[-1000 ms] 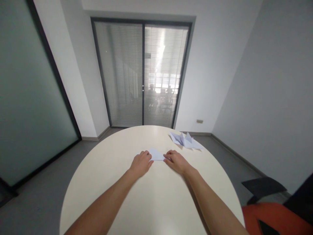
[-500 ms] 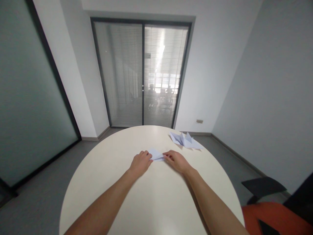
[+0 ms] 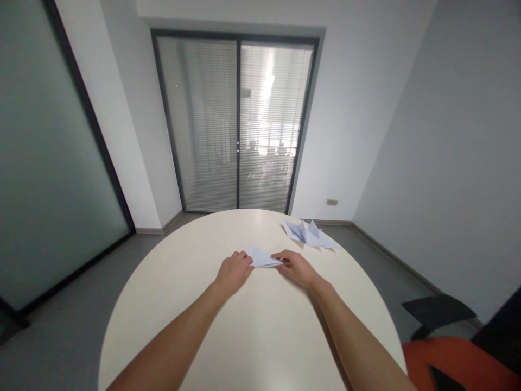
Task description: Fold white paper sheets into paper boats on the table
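A small folded sheet of white paper (image 3: 262,257) lies on the round table between my hands, its top coming to a low point. My left hand (image 3: 235,271) is closed on the paper's left end, fingertips on top and thumb along the near edge. At the right end, my right hand (image 3: 296,267) pinches the paper's corner between thumb and fingers. The fingers partly cover both ends of the sheet.
Folded white paper pieces (image 3: 310,234) with upright points sit near the table's far right edge. The round cream table (image 3: 252,336) fills the foreground. An orange-seated chair (image 3: 456,361) with a black armrest (image 3: 439,308) stands at the right.
The right part of the paper now lies flatter, and its near edge shows longer and straighter. My right fingers have shifted very slightly; my left hand has stayed in place.
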